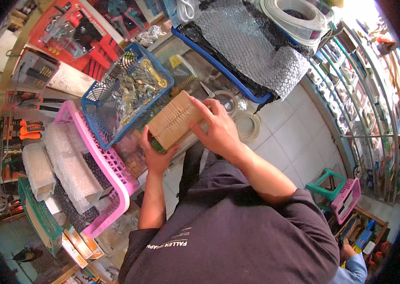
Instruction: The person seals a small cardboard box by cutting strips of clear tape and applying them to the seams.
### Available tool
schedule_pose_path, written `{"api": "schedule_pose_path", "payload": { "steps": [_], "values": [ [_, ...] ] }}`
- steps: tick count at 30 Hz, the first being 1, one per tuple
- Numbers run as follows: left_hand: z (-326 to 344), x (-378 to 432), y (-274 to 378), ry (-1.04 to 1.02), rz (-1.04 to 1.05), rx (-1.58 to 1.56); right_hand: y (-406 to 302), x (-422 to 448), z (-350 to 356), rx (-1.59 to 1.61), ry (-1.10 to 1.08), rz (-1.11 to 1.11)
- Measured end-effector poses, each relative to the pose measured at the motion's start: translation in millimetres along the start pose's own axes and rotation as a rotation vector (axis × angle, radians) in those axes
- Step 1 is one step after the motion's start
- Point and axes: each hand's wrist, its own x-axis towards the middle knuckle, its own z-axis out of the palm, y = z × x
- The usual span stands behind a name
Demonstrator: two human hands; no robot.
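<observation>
A small brown cardboard box (173, 122), creased across its top, is held up in front of me over a glass-topped counter. My left hand (157, 154) grips its lower left end, the thumb along the side and the fingers at the near corner. On the right side, my right hand (217, 129) has its fingertips at the top edge and its thumb lower down. Just beyond the box lie the pointed blades of scissors (207, 89) and a roll of tape (228, 101). A blue plastic basket (95, 133) with bagged metal parts stands to its left.
A pink basket (125, 198) with bubble-wrapped packages (74, 170) is at the left. Bubble wrap (235, 46) covers a blue-rimmed basket (221, 71) ahead. A cable coil (248, 126) lies right of the box. At lower right, another person's sleeve (351, 271) shows near a green stool (326, 184).
</observation>
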Motion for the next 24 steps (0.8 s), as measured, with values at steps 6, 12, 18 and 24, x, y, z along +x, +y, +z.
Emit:
{"api": "schedule_pose_path", "payload": {
  "steps": [6,12,18,24],
  "values": [
    [-2.6,-0.6,3.7,-0.011,-0.024,0.008,-5.6,-7.3,7.2,-0.116,-0.053,-0.064],
    [0.1,1.8,13.8,-0.026,-0.007,-0.028,-6.8,-5.1,8.3,-0.021,-0.062,0.007],
    [2.9,-0.8,5.1,0.034,0.053,0.002,-1.4,-16.6,-11.2,0.055,-0.041,-0.013],
    [-1.1,0.5,15.2,0.005,0.069,0.249,9.8,-20.9,-22.4,0.231,-0.096,0.254]
  ]
}}
